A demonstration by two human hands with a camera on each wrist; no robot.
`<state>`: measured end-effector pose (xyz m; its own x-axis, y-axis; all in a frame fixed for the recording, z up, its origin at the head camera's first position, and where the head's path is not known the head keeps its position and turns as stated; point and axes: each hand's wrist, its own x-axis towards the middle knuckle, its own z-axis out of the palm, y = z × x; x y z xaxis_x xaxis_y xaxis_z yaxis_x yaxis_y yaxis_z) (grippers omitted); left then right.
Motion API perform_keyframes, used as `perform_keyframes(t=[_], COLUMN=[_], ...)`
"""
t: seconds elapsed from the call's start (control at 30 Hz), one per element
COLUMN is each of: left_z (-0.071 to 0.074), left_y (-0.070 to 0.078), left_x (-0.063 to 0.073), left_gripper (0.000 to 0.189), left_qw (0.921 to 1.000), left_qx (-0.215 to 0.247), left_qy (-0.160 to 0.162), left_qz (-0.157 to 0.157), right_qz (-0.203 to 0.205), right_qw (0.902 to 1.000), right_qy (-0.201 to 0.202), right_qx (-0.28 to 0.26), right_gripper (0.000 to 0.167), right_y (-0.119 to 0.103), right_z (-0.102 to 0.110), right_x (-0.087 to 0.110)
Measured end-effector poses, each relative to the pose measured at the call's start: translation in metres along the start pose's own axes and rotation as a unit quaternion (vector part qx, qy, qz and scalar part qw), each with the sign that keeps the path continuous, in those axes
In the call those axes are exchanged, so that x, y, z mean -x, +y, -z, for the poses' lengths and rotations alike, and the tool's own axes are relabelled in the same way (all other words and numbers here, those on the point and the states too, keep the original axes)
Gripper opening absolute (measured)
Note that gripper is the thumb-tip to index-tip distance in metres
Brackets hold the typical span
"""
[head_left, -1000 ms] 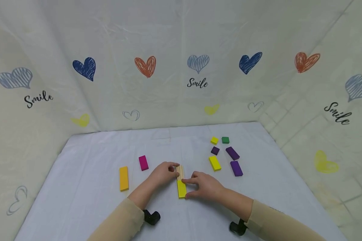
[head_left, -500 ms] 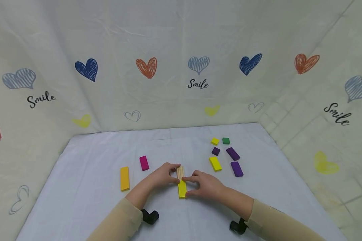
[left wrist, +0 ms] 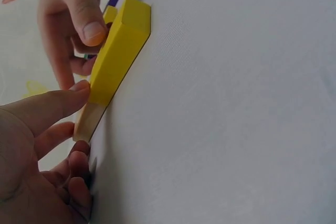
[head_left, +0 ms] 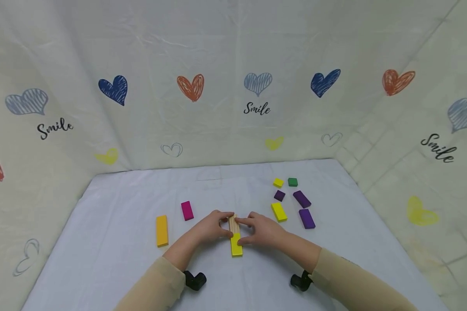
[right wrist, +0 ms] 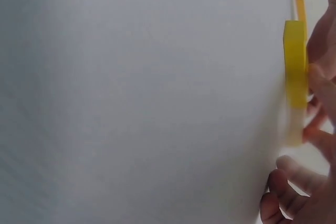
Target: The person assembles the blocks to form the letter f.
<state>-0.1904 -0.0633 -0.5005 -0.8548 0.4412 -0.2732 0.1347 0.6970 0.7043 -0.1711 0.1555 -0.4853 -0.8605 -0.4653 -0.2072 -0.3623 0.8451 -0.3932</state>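
Note:
In the head view a yellow rectangular block point(head_left: 236, 250) and a bare-wood piece with lengthwise lines point(head_left: 235, 226) lie end to end on the white cloth, the wood on the far side. My left hand point(head_left: 209, 226) holds the wood from the left, thumb near the joint and index finger at the far end. From the right, my right hand point(head_left: 266, 231) touches the pair: its straight index finger reaches the wood and its thumb rests against the yellow block. The left wrist view shows the yellow block point(left wrist: 118, 56) close up, with both hands along one side.
On the left lie an orange block point(head_left: 161, 231) and a magenta block point(head_left: 187, 211). To the right are a yellow block point(head_left: 279, 212), two long purple blocks point(head_left: 307, 218), and small yellow, green point(head_left: 292, 182) and dark purple pieces. A heart-printed curtain point(head_left: 218, 125) stands behind the table.
My left thumb has slid nearer along the wood to the joint. My right hand has shifted away from me, its index finger going from the joint onto the wood and its thumb farther up the yellow block.

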Motion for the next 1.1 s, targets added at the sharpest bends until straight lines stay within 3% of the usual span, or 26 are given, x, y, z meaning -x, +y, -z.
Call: perform_keyframes(t=[0.37, 0.63, 0.87, 1.1], left_z=[0.001, 0.003, 0.01, 0.025], left_y=[0.002, 0.0, -0.003, -0.012], left_x=[0.002, 0.002, 0.007, 0.015], left_gripper=[0.068, 0.069, 0.065, 0.06], left_qw=[0.9999, 0.9998, 0.999, 0.9969], left_qx=[0.013, 0.016, 0.025, 0.033], left_qy=[0.003, 0.006, 0.036, 0.069], left_qz=[0.004, -0.014, -0.009, 0.02], right_qz=[-0.009, -0.01, -0.016, -0.026], right_qw=[0.9999, 0.9997, 0.9997, 0.9996], right_qy=[0.0, -0.005, -0.002, -0.006], right_qx=[-0.008, -0.021, -0.021, -0.012], right_gripper=[0.078, 0.08, 0.079, 0.08], right_y=[0.001, 0.003, 0.004, 0.003], right_z=[-0.001, -0.003, -0.006, -0.005], right_x=[-0.002, -0.004, -0.005, -0.005])
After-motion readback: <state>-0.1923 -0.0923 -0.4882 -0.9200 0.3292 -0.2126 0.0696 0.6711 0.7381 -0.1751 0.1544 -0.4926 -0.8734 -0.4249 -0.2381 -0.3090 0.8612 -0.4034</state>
